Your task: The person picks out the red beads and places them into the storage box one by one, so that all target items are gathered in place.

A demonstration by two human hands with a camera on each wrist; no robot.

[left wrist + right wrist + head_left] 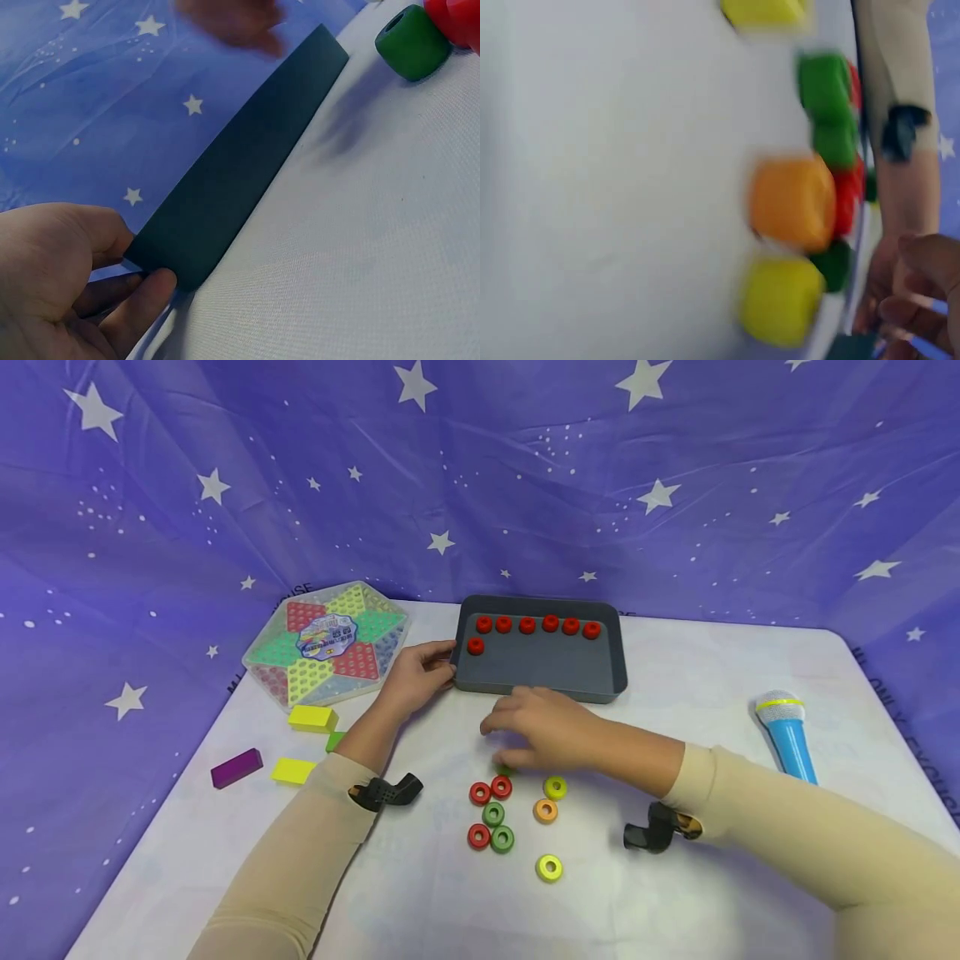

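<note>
My left hand (422,677) grips the left side of a dark grey tray (540,670); in the left wrist view its thumb and fingers pinch the tray's corner (184,274). Inside the tray, several red rings (527,629) form a row along the far side, and one more red ring (476,651) sits below the row's left end. My right hand (546,731) hovers between the tray and the loose rings, fingers loosely bent, nothing visible in them. Below its fingertips a green ring (505,770) is partly hidden. Nearby lie red rings (478,845), green rings (502,847), yellow rings (549,877) and an orange ring (546,820).
A hexagonal Chinese checkers board (303,664) lies at the back left. In front of it are yellow blocks (313,719), a purple block (237,768) and a green block (334,742) partly behind the left forearm. A blue toy microphone (789,743) lies at the right.
</note>
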